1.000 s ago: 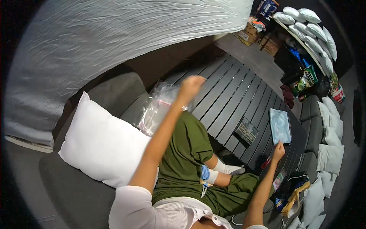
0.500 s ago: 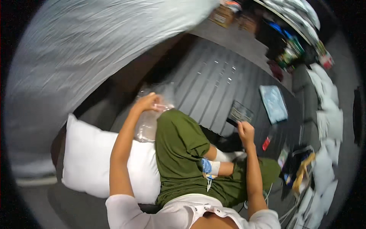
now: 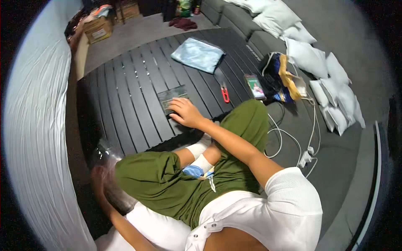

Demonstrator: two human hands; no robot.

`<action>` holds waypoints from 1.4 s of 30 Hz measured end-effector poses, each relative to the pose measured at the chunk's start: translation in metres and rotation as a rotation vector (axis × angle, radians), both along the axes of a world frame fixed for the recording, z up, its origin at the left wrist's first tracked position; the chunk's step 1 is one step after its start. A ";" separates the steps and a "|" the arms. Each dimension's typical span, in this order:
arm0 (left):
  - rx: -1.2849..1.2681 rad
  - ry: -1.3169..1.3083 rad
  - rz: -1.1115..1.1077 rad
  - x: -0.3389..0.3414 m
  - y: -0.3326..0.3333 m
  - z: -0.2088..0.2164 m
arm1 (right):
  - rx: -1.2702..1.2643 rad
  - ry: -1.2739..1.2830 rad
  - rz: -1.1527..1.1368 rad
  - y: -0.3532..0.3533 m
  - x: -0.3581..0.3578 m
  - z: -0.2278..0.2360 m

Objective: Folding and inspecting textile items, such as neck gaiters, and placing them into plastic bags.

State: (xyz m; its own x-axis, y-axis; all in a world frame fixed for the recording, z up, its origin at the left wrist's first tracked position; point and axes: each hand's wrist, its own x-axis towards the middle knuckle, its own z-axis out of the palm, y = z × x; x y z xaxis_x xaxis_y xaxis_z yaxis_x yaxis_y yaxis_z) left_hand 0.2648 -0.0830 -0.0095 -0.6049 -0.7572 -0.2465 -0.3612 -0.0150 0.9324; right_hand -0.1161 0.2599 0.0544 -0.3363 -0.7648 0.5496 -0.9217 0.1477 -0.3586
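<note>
Facing slatted bench (image 3: 121, 83). Beside its near-left corner, touching clear plastic bag (image 3: 119, 194) with left hand (image 3: 99, 176), fingers too blurred to tell. On its middle, resting right hand (image 3: 185, 112), fingers spread and released, upon dark flat packet (image 3: 169, 93).

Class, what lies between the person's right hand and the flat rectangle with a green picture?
Red-handled snips lie between the right hand and the rectangle, on the slatted table; the head view shows this.

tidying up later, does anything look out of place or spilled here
A maroon cloth lies crumpled on the floor beyond the dark slatted table, looking dropped rather than put away. I see nothing spilled.
</note>
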 end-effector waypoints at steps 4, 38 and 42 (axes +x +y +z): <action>-0.618 -0.373 -0.372 -0.014 -0.001 0.054 | 0.144 0.024 -0.158 0.001 -0.002 -0.015; -0.692 0.132 -0.087 -0.138 0.189 0.218 | 0.250 -0.123 -0.308 0.040 -0.012 -0.026; -0.666 0.309 -0.264 -0.185 0.217 0.216 | 0.275 -0.154 -0.307 0.046 -0.014 -0.024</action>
